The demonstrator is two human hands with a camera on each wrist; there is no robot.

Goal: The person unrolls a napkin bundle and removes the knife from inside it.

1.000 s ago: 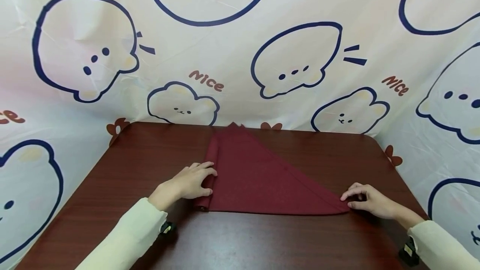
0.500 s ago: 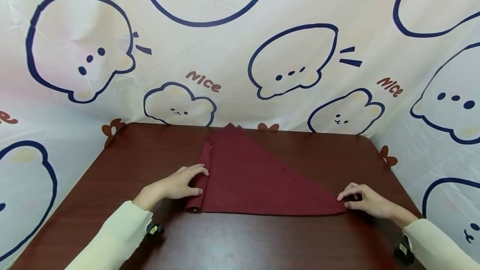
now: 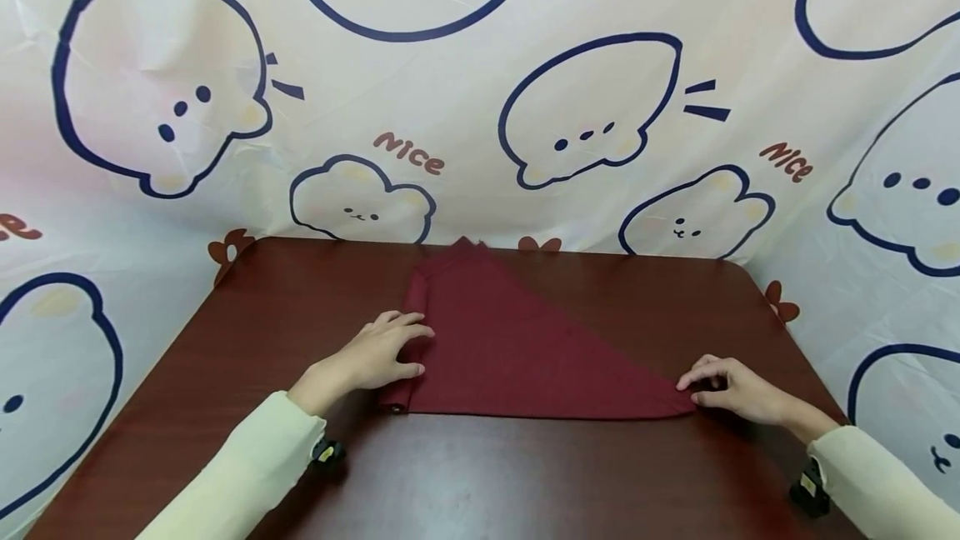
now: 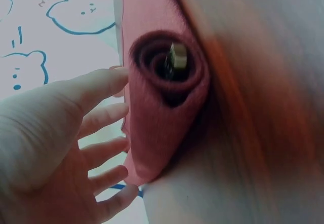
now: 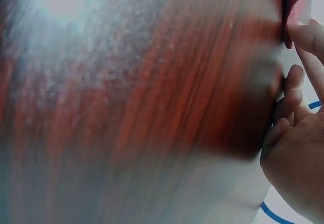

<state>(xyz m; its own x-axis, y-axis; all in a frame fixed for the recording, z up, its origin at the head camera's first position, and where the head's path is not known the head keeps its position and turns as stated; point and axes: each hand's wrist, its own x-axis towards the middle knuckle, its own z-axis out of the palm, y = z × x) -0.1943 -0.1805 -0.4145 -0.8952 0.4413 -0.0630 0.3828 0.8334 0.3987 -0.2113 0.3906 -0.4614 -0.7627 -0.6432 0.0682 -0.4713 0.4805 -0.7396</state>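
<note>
A dark red cloth [image 3: 495, 348] lies folded to a triangle on the table, its left side wound into a roll [image 3: 415, 298]. In the left wrist view the roll's end [image 4: 167, 72] shows spiral layers around a small gold-coloured piece [image 4: 178, 57], the rest of which is hidden inside. My left hand [image 3: 373, 354] lies over the roll, fingers and thumb spread and touching it. At the cloth's right corner my right hand [image 3: 742, 392] pinches the tip between thumb and forefinger. Its other fingers are loosely bent, and the right wrist view catches only the cloth's tip [image 5: 293, 13].
The dark brown wooden table [image 3: 480, 482] has rounded far corners and a glossy top. A pale curtain [image 3: 465, 90] with cartoon outlines and "Nice" lettering hangs behind it and at both sides. Dark cameras are strapped at the left wrist [image 3: 327, 452] and right wrist [image 3: 810, 486].
My left hand and the roll shift slightly left, then back right, the fingers now reaching a little past the roll. My right hand stays at the corner.
</note>
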